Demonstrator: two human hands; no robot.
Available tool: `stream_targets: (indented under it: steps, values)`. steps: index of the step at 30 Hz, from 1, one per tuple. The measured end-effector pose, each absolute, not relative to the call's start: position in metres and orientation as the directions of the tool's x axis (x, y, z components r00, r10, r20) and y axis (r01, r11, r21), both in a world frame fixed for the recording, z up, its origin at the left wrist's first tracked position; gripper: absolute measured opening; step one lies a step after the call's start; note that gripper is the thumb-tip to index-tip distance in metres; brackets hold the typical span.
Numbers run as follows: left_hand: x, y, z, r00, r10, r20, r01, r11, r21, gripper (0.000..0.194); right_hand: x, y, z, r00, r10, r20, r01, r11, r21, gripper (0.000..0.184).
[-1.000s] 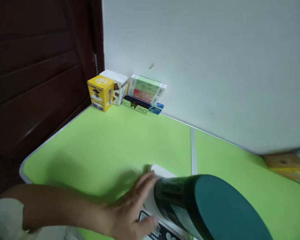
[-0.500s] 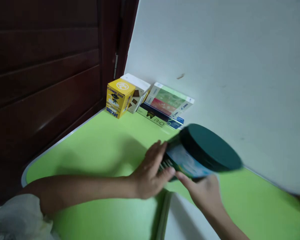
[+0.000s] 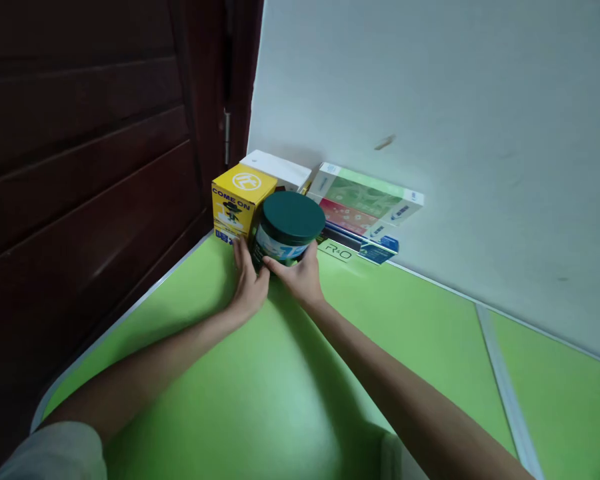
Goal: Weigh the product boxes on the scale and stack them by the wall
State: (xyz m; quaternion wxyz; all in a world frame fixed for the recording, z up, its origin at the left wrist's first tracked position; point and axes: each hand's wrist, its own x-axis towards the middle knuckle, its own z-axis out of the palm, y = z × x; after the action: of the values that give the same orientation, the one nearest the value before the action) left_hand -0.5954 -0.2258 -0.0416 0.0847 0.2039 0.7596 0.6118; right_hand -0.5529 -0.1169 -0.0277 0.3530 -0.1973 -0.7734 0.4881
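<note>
A round jar with a dark green lid (image 3: 294, 215) and a blue-and-white label stands upright between my two hands, close to the back corner of the green table (image 3: 230, 400). My left hand (image 3: 250, 283) presses on its left side, the fingers reaching down near the yellow box (image 3: 233, 200). Around its right side wraps my right hand (image 3: 303, 273), the thumb lying across the front. The jar sits right beside the yellow box and covers part of the white box (image 3: 280, 167) behind. Whether its base touches the table is hidden.
Right of the jar, a green-and-red box (image 3: 365, 200) leans against the wall (image 3: 455, 133). Before it lie a flat box marked FR&O (image 3: 337, 251) and a small blue box (image 3: 380, 250). A dark wooden door (image 3: 105, 200) borders the left. A pale object (image 3: 393, 457) shows at the bottom edge.
The jar has gone from low at the front to the boxes at the back corner, turning upright. My right hand has come into view and joined my left on it.
</note>
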Motion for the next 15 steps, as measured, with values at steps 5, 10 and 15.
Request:
stream_targets:
  steps: [5,10,15]
  values:
    - [-0.593,-0.209,-0.059,-0.886,0.416,0.205,0.295,0.165,0.941,0.08,-0.564,-0.11,-0.049,-0.671,0.648,0.361,-0.048,0.449,-0.893,0.091]
    - [-0.591,-0.21,-0.067,-0.862,0.424,0.278,0.387,0.195,0.901,0.087,-0.564,-0.107,-0.065,-0.696,0.639,0.327,-0.023,0.436,-0.9,0.096]
    - [-0.591,-0.209,-0.069,-0.865,0.408,0.292,0.412,0.246,0.877,0.092,-0.564,-0.109,-0.067,-0.712,0.647,0.273,0.01,0.398,-0.917,0.105]
